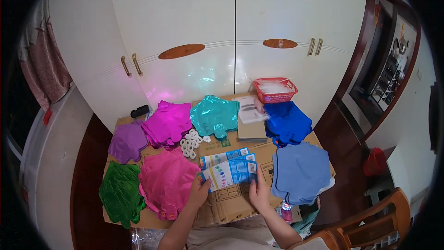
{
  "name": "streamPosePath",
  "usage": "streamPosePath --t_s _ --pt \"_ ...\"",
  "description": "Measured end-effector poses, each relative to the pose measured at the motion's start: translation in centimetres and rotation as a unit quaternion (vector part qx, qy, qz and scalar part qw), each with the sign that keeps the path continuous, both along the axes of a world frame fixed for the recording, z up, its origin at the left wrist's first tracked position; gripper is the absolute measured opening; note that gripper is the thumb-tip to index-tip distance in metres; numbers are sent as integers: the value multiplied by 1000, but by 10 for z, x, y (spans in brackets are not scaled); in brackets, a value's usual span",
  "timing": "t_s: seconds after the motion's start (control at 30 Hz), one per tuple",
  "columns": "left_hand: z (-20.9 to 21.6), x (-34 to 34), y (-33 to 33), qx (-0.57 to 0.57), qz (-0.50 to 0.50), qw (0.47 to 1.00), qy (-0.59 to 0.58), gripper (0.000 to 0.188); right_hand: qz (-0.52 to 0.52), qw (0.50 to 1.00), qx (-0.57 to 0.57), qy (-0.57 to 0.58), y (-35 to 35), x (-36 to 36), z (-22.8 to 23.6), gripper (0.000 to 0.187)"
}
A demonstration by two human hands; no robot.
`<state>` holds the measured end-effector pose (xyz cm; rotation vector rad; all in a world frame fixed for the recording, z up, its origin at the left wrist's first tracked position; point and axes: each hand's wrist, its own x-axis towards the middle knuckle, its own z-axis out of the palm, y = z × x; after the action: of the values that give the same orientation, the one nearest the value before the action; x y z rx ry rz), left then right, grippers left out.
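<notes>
My left hand [199, 191] and my right hand [259, 191] each pinch one end of a printed blue-and-white card [226, 174] with small coloured stars on it. A similar card [215, 159] shows just behind it, partly covered; whether it is held too I cannot tell. Both are above a flattened cardboard sheet [231, 206]. Beside my left hand lies a stack of pink foil star-shaped sheets [164, 180], looking like flat balloons. To the right of my right hand is a light blue stack [300, 171]. Small white rings [188, 143] sit in a heap beyond the cards.
Around the board lie green [121, 192], purple [127, 142], magenta [169, 122], teal [215, 115] and dark blue [287, 121] foil stacks. A clear bag [251, 109] rests on a brown card stack [252, 132]. A red basket [276, 96] stands at the back, a wooden chair [379, 222] at right.
</notes>
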<state>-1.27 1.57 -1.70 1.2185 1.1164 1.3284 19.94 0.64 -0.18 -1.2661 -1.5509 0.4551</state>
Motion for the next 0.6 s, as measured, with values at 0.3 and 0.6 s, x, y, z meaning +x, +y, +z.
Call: streamPosePath --t_s 0.3,0.6 --pt "-4 9 35 118 127 985 15 43 104 941 -121 299 27 14 -30 23" --pt "-3 -12 -21 66 -136 982 117 32 186 924 -159 294 -18 30 -24 19"
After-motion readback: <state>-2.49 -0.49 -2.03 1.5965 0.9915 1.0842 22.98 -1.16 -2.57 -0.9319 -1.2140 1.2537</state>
